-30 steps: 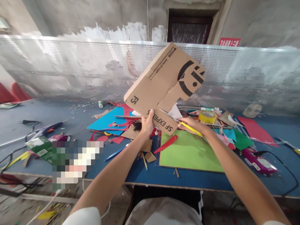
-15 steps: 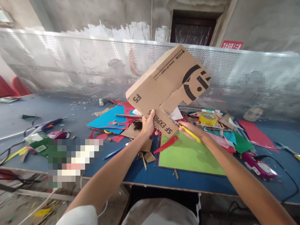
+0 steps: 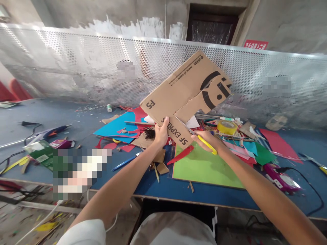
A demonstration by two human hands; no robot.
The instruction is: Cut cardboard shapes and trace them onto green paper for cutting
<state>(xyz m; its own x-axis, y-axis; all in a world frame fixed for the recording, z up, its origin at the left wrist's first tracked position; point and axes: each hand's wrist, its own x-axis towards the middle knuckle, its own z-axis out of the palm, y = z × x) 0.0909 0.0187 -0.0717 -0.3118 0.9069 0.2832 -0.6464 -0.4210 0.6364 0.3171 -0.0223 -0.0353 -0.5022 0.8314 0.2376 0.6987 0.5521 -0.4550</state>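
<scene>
A brown cardboard box (image 3: 176, 92) printed "SF EXPRESS" is held up, tilted, above the blue table. My left hand (image 3: 161, 132) grips its lower edge, thumb on the printed face. In my right hand (image 3: 203, 140) are scissors (image 3: 208, 145) with yellow handles. Their blades lie along a cut in the cardboard beside the lettering, and the far tips reach near the middle of the lower part. A ragged cut line runs up from there toward the black logo. Beneath the box lie a lime green sheet (image 3: 209, 170) and a red paper strip (image 3: 181, 155).
Blue card (image 3: 116, 126) and red scraps lie to the left. Yellow tape (image 3: 227, 127), a green piece (image 3: 267, 154) and a purple box (image 3: 281, 179) with a black cable are at the right. A perforated metal screen (image 3: 97, 68) stands behind the table (image 3: 153, 189).
The box has turned slightly, so its side face shows less. My right hand with the scissors has shifted a little left and up. Both hands keep their hold.
</scene>
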